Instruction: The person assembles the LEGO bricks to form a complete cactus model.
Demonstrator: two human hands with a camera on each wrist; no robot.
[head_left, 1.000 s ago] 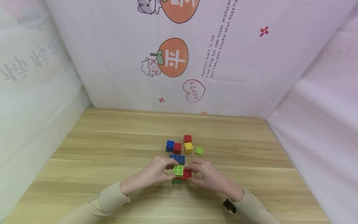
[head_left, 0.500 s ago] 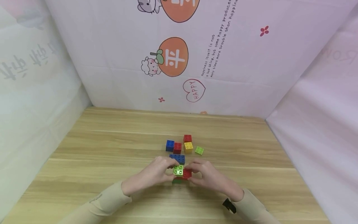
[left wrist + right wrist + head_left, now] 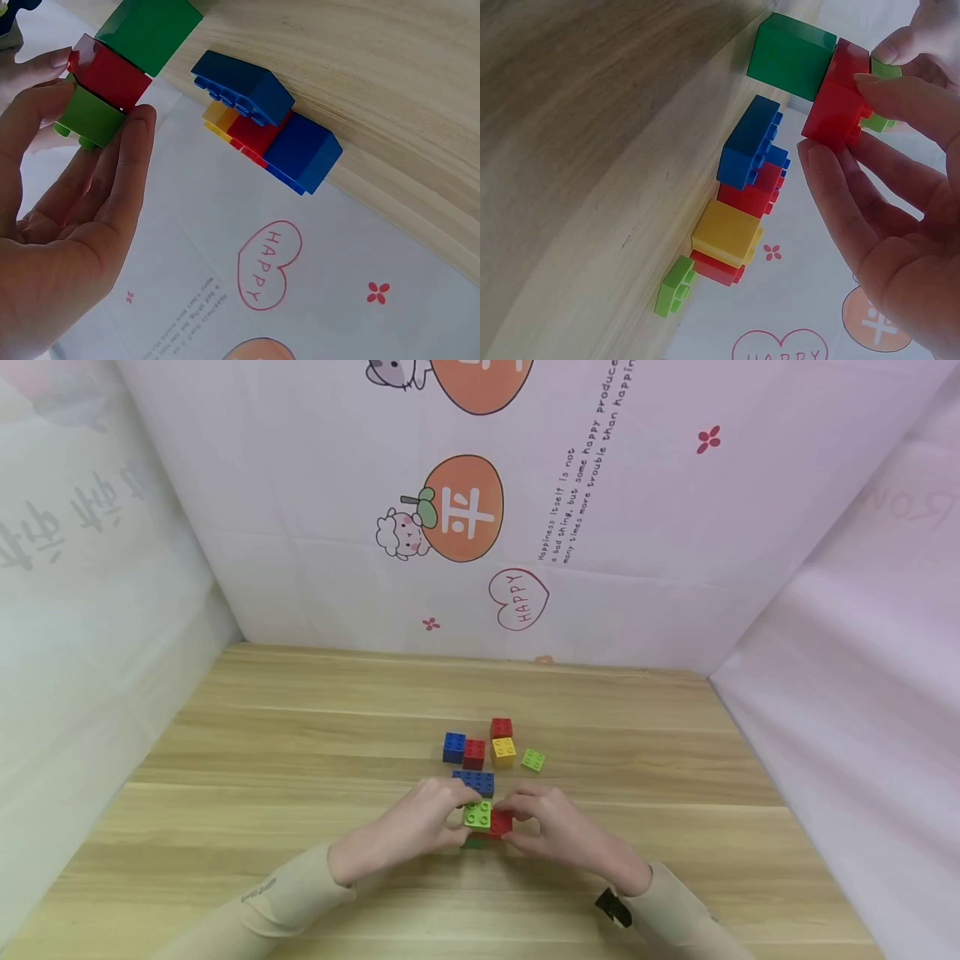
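Observation:
A small stack of toy building bricks stands in front of the person. A green brick (image 3: 791, 56) is at its bottom, a longer red brick (image 3: 831, 111) lies over it, and a lime green brick (image 3: 477, 814) sits on the red one's left end. My left hand (image 3: 408, 825) pinches the lime brick between thumb and fingers, fingertips also close to the red brick in the left wrist view. From the other side, my right hand (image 3: 573, 837) pinches the red brick's right end, where studs show uncovered. The hands partly hide the stack in the head view.
Just beyond the stack lies a long blue brick (image 3: 480, 783). Behind it are a blue brick (image 3: 453, 747), a red brick (image 3: 474, 754), a yellow brick (image 3: 503, 752), another red brick (image 3: 502, 727) and a flat lime brick (image 3: 533, 760). Printed white cloth walls surround the wooden table (image 3: 315, 710).
The head view has tilted slightly. Both hands keep the same hold on the bricks, and the loose bricks stay where they were.

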